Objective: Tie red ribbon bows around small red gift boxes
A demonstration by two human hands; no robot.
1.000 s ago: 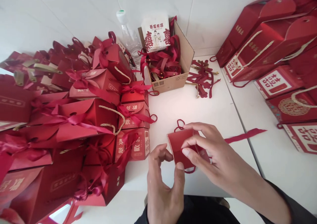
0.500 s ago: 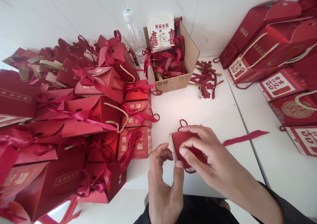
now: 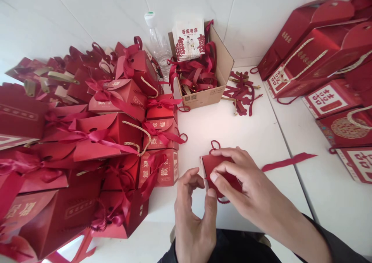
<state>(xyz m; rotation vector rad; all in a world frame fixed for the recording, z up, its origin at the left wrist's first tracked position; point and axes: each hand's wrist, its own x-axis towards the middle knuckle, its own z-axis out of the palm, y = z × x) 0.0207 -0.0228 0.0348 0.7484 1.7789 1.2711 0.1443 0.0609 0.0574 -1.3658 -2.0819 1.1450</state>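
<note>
A small red gift box (image 3: 215, 162) lies on the white table in front of me, with dark red cord loops at its far and near sides. My left hand (image 3: 195, 216) curls about its left edge, fingertips and thumb at the pale side. From the right, my right hand (image 3: 247, 179) reaches over the top, with thumb and index finger pressed close together near the left edge. Much of the box is hidden under it. I cannot make out any small piece between those fingers. A loose red ribbon (image 3: 287, 162) lies right of my right hand.
Red boxes tied with ribbon bows (image 3: 161, 133) crowd the left side. Behind stand a cardboard box (image 3: 205, 99) of straps and cards, and a clear bottle (image 3: 158, 42). Loose straps (image 3: 242, 94) lie beside it. More red gift boxes (image 3: 308, 57) line the right.
Both hands keep almost the same place on the gift box. The right thumb and fingertips have shifted very slightly at its left edge.
</note>
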